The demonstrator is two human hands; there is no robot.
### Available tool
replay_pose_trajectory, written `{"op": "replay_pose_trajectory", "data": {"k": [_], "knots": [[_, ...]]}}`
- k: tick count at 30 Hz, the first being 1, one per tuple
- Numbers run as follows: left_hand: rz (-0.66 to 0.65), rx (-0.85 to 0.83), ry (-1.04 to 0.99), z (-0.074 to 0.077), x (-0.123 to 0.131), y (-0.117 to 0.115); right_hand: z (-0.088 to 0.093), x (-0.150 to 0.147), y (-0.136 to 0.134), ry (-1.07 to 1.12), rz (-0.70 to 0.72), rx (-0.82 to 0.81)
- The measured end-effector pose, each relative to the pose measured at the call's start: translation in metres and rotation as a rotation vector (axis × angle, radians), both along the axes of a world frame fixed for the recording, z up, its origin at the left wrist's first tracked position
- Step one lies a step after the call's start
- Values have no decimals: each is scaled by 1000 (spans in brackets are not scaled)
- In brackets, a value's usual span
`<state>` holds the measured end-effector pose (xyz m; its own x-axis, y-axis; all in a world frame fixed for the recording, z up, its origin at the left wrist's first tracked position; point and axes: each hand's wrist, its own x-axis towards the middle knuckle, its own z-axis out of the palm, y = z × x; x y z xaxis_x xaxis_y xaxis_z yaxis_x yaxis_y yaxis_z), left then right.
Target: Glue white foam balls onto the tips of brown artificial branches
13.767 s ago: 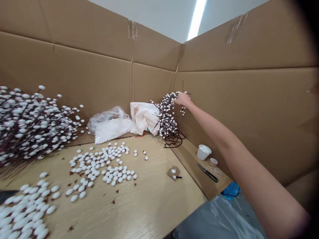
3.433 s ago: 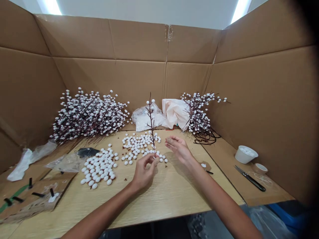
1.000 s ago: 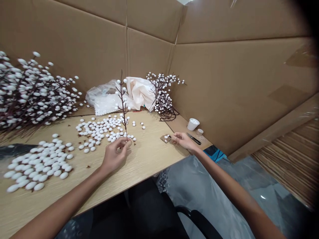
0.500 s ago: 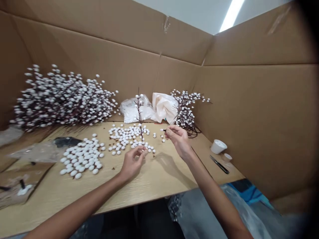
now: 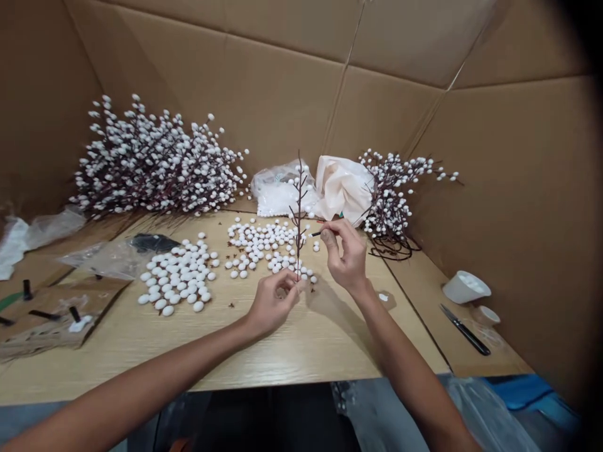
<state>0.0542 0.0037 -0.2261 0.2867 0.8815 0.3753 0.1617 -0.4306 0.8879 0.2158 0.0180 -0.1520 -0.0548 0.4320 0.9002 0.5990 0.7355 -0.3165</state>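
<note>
Brown cardboard walls [image 5: 235,81] stand around a pale wooden counter [image 5: 264,358]. Near the middle, the left hand [image 5: 272,306] holds a thin brown twig [image 5: 299,216] by its bottom end. Its fingers are pinched together on the stem, and the twig points straight up. A few small white balls show near its top. The right hand [image 5: 347,256] is up beside it, with its fingers squeezed on a little black stick [image 5: 316,234]. That stick has a white tip, and the tip is just beside the twig. I can't tell if they touch.

Behind the twig lies a loose group of white balls [image 5: 262,241]. Another pile [image 5: 178,276] is nearer, to the left. At the back on the left is a big bunch of branches [image 5: 160,163] full of white balls, and a smaller bunch [image 5: 390,207] is at the back on the right. Between them sit a clear bag [image 5: 282,198] and something pale and crumpled [image 5: 342,183]. On the far right, a white cup [image 5: 456,289] is near a black-handled tool [image 5: 467,331].
</note>
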Motion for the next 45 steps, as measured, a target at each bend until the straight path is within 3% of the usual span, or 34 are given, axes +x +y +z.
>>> {"op": "replay_pose_trajectory", "data": {"k": [29, 37, 45], "knots": [[-28, -46, 38, 3, 3, -5, 2, 11, 3, -144, 17, -65], [-25, -36, 50, 6, 3, -6, 6, 14, 0, 10, -22, -96], [-33, -13, 35, 6, 2, -5, 8, 14, 0, 266, 69, -89]]}}
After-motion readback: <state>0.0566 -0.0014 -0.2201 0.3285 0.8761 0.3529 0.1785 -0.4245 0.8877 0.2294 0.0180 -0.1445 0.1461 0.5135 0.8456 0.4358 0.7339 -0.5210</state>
